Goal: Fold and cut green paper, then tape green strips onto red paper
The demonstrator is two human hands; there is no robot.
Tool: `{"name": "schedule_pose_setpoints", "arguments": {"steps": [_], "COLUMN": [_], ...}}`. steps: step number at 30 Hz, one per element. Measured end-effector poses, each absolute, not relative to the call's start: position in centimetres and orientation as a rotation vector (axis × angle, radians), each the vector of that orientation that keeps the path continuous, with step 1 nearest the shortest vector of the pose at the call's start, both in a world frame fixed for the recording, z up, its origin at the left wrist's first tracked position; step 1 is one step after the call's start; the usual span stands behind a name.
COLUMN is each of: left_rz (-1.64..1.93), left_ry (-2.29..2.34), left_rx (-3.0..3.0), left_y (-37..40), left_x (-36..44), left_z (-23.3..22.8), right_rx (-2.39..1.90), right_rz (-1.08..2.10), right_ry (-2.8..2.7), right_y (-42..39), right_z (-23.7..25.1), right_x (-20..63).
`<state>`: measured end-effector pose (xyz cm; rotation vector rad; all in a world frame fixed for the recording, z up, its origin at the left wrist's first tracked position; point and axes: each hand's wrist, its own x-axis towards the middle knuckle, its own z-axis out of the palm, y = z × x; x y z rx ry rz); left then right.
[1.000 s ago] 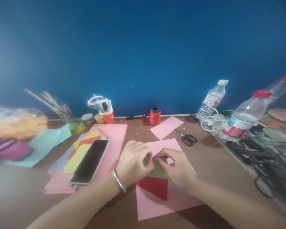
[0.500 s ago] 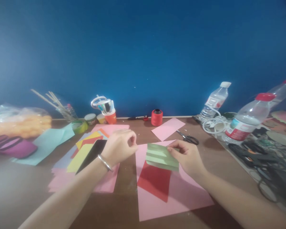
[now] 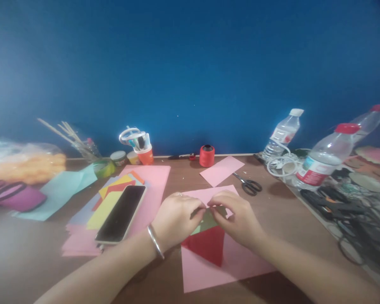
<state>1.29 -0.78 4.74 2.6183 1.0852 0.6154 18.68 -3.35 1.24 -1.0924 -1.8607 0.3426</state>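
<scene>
Since half a second ago the left hand (image 3: 176, 219) has come back in from over the phone to meet the right hand (image 3: 237, 219), and the green paper (image 3: 205, 220), then held open and flat by the right hand alone, is now bunched up between both. Each hand has its fingertips pinched shut on the green paper's top edge, the two pinches almost touching. Most of the green paper is hidden behind the fingers; how it is folded cannot be made out.

The green paper sits just above a red sheet (image 3: 207, 247), which lies on a large pink sheet (image 3: 231, 261) on the brown table (image 3: 28, 261). At nine o'clock from the hands a black phone (image 3: 122, 213) rests on a stack of coloured papers (image 3: 106, 202). At one o'clock lie the scissors (image 3: 250, 185), with a smaller pink sheet (image 3: 221, 169) at twelve and a red thread spool (image 3: 206, 155) beyond it by the blue wall. Water bottles (image 3: 326, 162) stand at two o'clock.
</scene>
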Motion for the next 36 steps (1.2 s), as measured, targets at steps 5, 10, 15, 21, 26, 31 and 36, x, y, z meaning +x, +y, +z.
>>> {"name": "schedule_pose_setpoints", "arguments": {"steps": [5,10,15,21,26,31,36], "left_rz": [0.628,0.711,0.711,0.751,0.727,0.795,0.787], "left_ry": [1.140,1.199,1.285,1.253,1.169,1.076,1.080], "left_rx": [2.622,2.524,2.400,2.204,2.204,2.477,2.656], "left_y": [-1.6,-1.5,-0.8,-0.2,-0.4,-1.0,-1.1], "left_x": [1.7,1.6,0.7,0.2,0.9,1.4,1.5], "left_z": [4.3,4.8,6.0,6.3,5.5,4.9,4.7], "right_rx": [-1.089,-1.125,-1.304,-1.246,-1.259,-1.257,-1.216], "right_rz": [0.048,-0.041,0.058,0.580,0.757,0.647,0.639], "right_ry": [-1.929,-1.890,-1.799,-1.618,-1.680,-1.804,-1.804], "right_y": [-3.6,-2.9,-1.6,-1.5,-3.0,-4.1,-4.4], "right_z": [1.6,1.3,1.3,1.9,1.9,2.1,2.0], "right_x": [18.0,18.6,20.7,20.9,18.7,17.8,17.7]}}
